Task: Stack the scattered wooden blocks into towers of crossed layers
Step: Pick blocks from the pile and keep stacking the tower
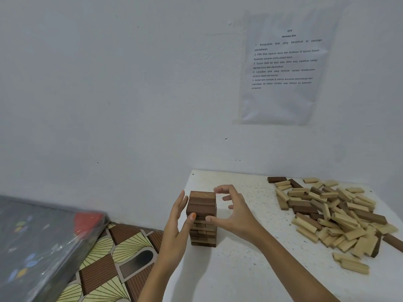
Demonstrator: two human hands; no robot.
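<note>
- White wall (pixel 109 83) fills the back, with a paper sheet (pixel 283 66) of small print stuck on it at the far right.
- Below it is a white speckled table (pixel 239 271).
- The tower (pixel 202 205) stands upright near the left edge of the table, right between the two hands. It has dark blocks on top and a mix of dark and pale ones lower down.
- The left hand (pixel 176 232) is on the left side of the tower. Its fingers are straight and flat beside the wood, and its thumb lies on the near face. It holds no block.
- The right hand (pixel 237 214) is cupped on the right side. Its fingers are loosely bent, its thumb tip is on the near face and one fingertip is by the top corner. It holds no block either.
- Both hands look like they are patting the tower straight, so this step seems to be tidying the layers.
- The pile of loose blocks (pixel 340 216) lies to the right, well apart from the tower. The blocks point every which way, and most are pale.
- The right hand is nearer to the pile, so it is the better one to fetch the next block.
- Nothing stands between the right hand and the pile.
- The next layer should go across the top one.
- Left of the table, lower down, are a patterned floor mat (pixel 104 258) and a plastic-wrapped board (pixel 32 247).
- The tower is close to the table's left edge, so a hard push from the right could tip it off.
</note>
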